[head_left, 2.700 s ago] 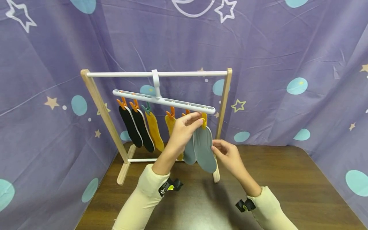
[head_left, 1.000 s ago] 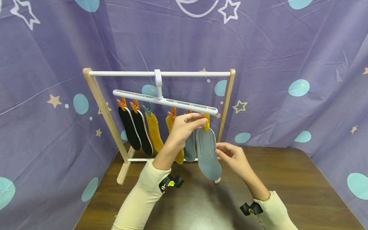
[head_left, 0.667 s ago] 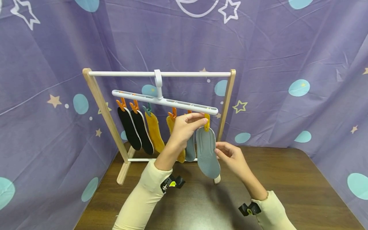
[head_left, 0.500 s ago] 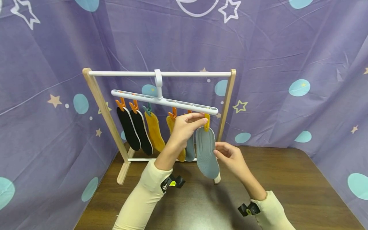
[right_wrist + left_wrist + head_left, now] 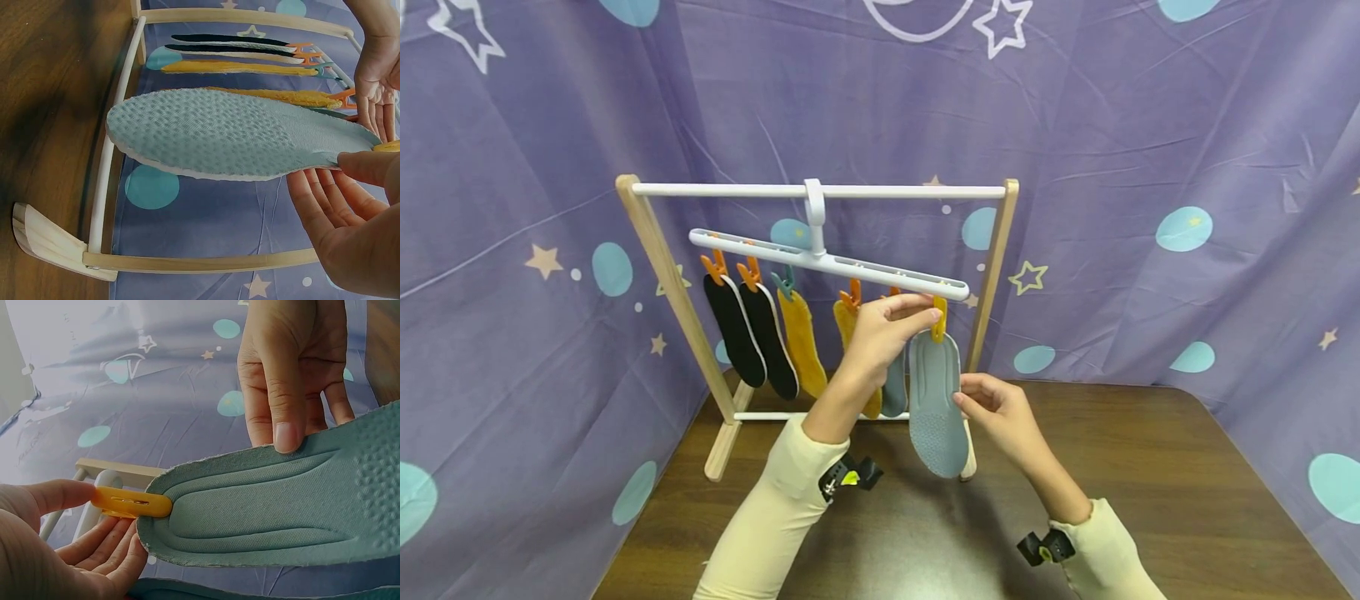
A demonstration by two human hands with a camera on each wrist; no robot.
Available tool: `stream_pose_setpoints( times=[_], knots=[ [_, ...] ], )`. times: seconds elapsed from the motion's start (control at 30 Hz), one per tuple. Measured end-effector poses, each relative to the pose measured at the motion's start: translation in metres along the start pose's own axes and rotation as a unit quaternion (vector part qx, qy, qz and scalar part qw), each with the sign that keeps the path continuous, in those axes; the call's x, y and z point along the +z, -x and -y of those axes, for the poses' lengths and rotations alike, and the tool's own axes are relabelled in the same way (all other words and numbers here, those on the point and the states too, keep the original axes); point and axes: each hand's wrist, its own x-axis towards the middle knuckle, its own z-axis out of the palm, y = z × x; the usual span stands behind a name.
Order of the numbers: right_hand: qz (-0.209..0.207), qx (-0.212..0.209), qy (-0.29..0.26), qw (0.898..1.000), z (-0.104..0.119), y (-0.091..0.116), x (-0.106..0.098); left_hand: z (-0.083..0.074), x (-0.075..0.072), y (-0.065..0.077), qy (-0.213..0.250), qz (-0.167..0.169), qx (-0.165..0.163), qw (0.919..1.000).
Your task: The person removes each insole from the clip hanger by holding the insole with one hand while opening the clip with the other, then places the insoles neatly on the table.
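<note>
In the head view my left hand (image 5: 874, 337) pinches a yellow clothespin (image 5: 939, 321) at the right end of a white hanger (image 5: 880, 271). The clothespin bites the top edge of a grey-blue insole (image 5: 937, 408), which hangs from it. My right hand (image 5: 1003, 415) pinches the insole's right edge between thumb and fingers; in the right wrist view the thumb lies on top and fingers underneath. Behind my left hand hangs a second grey-blue insole (image 5: 895, 387), partly hidden. Further left hang two black insoles (image 5: 734, 333) and two yellow insoles (image 5: 803, 343) on orange and teal clothespins.
The hanger hooks over the white rod of a wooden rack (image 5: 679, 308), tilting down to the right. The rack stands on a brown wooden table (image 5: 1120, 467). A purple patterned curtain (image 5: 1090, 125) encloses the back and sides.
The held insole has turned to face the camera more and hangs straighter, separate from the second grey-blue one. Both hands shifted slightly right at first and kept their grips.
</note>
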Motion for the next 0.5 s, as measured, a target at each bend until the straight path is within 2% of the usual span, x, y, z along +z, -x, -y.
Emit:
stream_pose_setpoints(
  times=[0.5],
  knots=[
    [-0.001, 0.003, -0.009, 1.000, 0.0004, 0.0008, 0.0007, 0.0025, -0.0026, -0.0034, -0.005, 0.012, -0.007, 0.9999]
  ],
)
